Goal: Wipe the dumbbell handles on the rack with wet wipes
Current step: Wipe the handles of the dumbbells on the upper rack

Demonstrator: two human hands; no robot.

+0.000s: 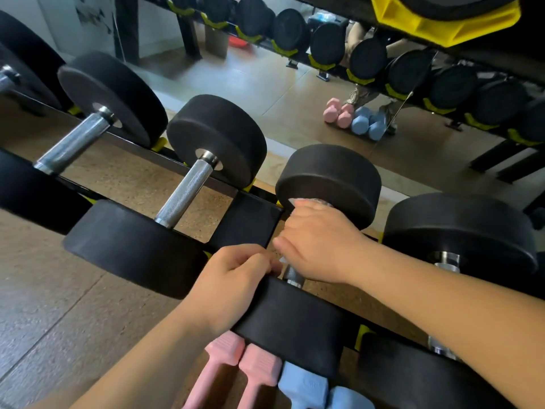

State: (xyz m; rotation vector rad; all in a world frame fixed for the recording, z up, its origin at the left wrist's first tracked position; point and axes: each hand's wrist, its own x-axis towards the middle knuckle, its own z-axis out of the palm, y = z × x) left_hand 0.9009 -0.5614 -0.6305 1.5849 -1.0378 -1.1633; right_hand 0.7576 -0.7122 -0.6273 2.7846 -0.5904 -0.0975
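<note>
1. Handle (293, 274) lies on the rack (244, 222) between near head (295, 323) and far head (330, 175). Only a short steel stub shows.
2. Right hand (321, 249): fingers wrapped round the handle from above, thumb stretched leftward.
3. Wipe (298, 201): a white edge pokes out at the far side of the fist, against the far head.
4. Left hand (233, 278): fingers curled over the near head's rim, just beside the handle. Contact with the right thumb cannot be told.
5. Neighbour handle (185, 193), to the left, is bare.
6. Pink dumbbells (236, 370) and blue dumbbells (303, 388) sit below the near head.
</note>
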